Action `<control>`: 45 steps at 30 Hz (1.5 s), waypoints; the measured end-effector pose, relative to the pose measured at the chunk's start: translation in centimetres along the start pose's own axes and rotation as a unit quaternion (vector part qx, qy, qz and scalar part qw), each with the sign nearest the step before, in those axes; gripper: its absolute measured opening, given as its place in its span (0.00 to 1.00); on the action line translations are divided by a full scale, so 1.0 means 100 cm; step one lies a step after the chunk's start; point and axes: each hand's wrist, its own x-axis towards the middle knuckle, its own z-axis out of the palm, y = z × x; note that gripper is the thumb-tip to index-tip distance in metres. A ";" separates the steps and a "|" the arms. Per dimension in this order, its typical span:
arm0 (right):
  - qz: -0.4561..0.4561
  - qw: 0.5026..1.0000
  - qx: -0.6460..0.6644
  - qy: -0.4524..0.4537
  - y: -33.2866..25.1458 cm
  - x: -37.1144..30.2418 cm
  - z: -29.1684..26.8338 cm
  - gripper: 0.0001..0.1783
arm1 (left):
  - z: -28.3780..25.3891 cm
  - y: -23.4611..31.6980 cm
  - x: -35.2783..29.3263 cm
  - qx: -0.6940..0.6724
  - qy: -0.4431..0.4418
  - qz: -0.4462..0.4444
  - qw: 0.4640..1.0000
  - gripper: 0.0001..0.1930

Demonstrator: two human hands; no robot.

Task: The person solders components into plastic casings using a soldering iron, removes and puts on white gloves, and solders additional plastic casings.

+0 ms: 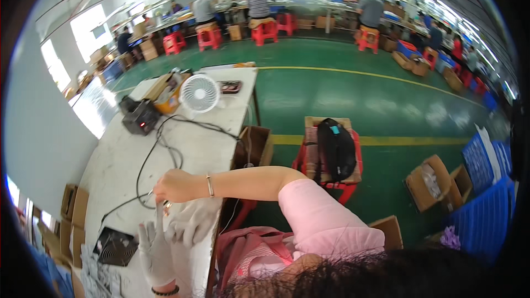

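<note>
My left hand (156, 256) wears a white glove and is held up over the white table (201, 132), its fingers stretched and apart. Above it, my bare right hand (179, 186) is closed at the tip of one of the glove's fingers (159, 209), which looks drawn up long and thin. A bracelet circles the right wrist, and a dark beaded band sits on the left one. Beside the left hand, a second white glove (193, 222) lies crumpled on the table.
A black square fan (115, 246) is left of my gloved hand. Farther up stand a black device (140, 116) with cables, a white round fan (199, 94) and a phone (230, 86). A black backpack (337, 150) rests on a red stool to the right. People sit at far benches.
</note>
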 end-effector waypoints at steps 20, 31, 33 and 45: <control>-0.018 0.986 0.157 -0.046 -0.026 -0.036 -0.028 0.11 | -0.018 0.030 -0.028 0.797 -0.118 0.223 0.548 0.10; -0.168 0.983 -0.056 -0.049 -0.084 -0.059 0.045 0.24 | -0.031 -0.002 -0.042 0.839 -0.200 0.206 0.462 0.09; -0.163 0.985 -0.018 -0.053 -0.089 -0.060 0.047 0.22 | -0.026 0.003 -0.041 0.874 -0.282 0.244 0.312 0.07; -0.024 0.977 0.210 -0.019 -0.114 -0.063 -0.018 0.10 | -0.026 -0.004 -0.053 0.811 -0.162 0.104 0.553 0.06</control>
